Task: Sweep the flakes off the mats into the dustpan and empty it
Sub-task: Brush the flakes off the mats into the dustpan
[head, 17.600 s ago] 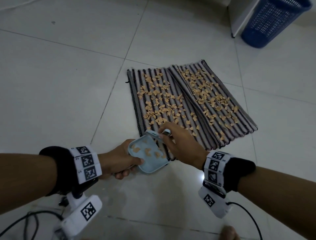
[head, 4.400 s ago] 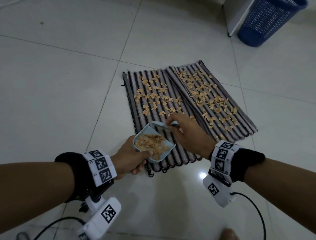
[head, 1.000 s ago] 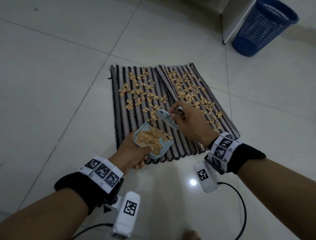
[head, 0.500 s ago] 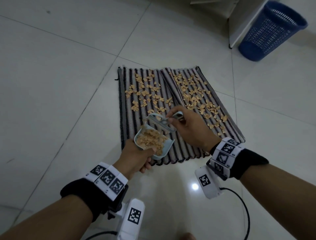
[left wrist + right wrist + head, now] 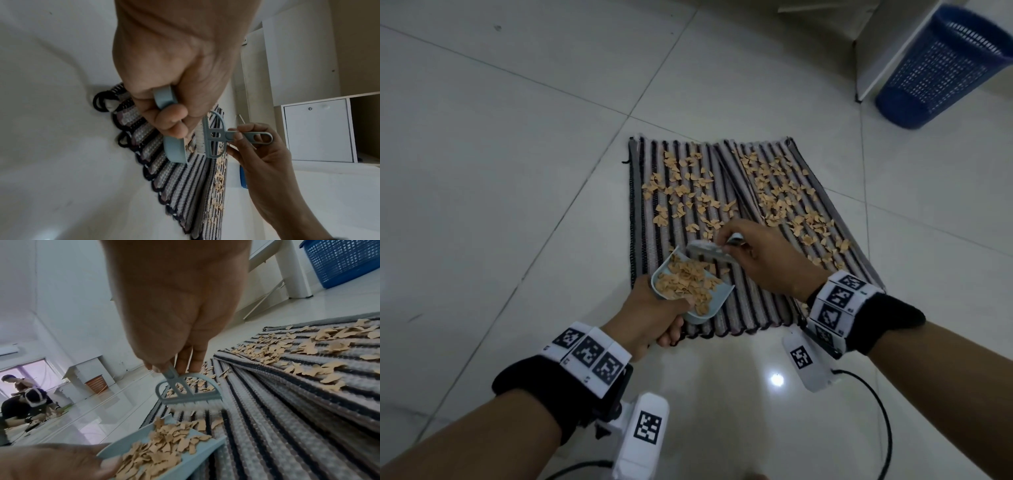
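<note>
Gripping small pale-blue plastic dustpan (image 5: 690,291), left hand (image 5: 650,317) now holds a fuller flake heap; right hand (image 5: 767,262) pinches pale-blue hand brush (image 5: 710,253) farther up striped mats (image 5: 763,291), frame centre.

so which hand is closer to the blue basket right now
Right. The right hand, holding the brush over the mats, is on the blue basket's side; the left hand, gripping the dustpan, sits nearer the person.

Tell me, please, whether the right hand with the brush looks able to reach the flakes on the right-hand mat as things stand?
Probably yes: the right hand grips the brush beside those flakes, and nothing lies between them.
</note>
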